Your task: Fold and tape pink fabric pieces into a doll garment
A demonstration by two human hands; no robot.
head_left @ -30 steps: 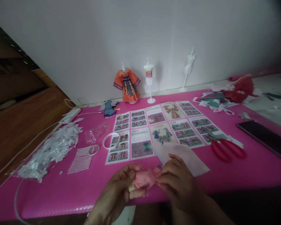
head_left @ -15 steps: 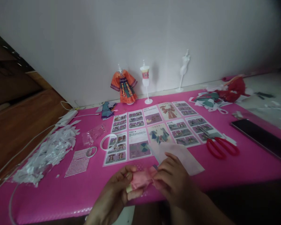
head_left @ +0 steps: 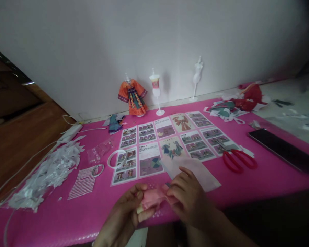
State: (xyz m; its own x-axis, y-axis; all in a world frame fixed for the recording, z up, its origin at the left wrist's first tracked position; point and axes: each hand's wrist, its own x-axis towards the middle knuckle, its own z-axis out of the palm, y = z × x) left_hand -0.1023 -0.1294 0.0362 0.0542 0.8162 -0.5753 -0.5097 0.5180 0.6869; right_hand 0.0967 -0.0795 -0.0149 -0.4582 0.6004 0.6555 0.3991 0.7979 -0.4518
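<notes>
Between my hands, over the table's near edge, is a small piece of pink fabric (head_left: 151,198) with a pale yellow strip at its left end. My left hand (head_left: 130,209) pinches that end between thumb and fingers. The fingers of my right hand (head_left: 184,193) close on the right end, where a small dark bluish bit shows at the fingertips; I cannot make out what it is. A white paper sheet (head_left: 195,173) lies just beyond my right hand. Behind it is a printed instruction sheet (head_left: 149,147) with pictures of small garments.
Red-handled scissors (head_left: 238,160) and a phone (head_left: 283,149) lie to the right. Tape rolls (head_left: 117,159), a bead sheet (head_left: 82,183) and white scraps (head_left: 51,171) are left. Along the wall stand an orange-robed mannequin (head_left: 134,96), another mannequin (head_left: 156,85) and a bare one (head_left: 197,75).
The whole view has shifted slightly, so the table's things appear a little further left and lower. Both hands keep their hold on the pink fabric, almost unmoved.
</notes>
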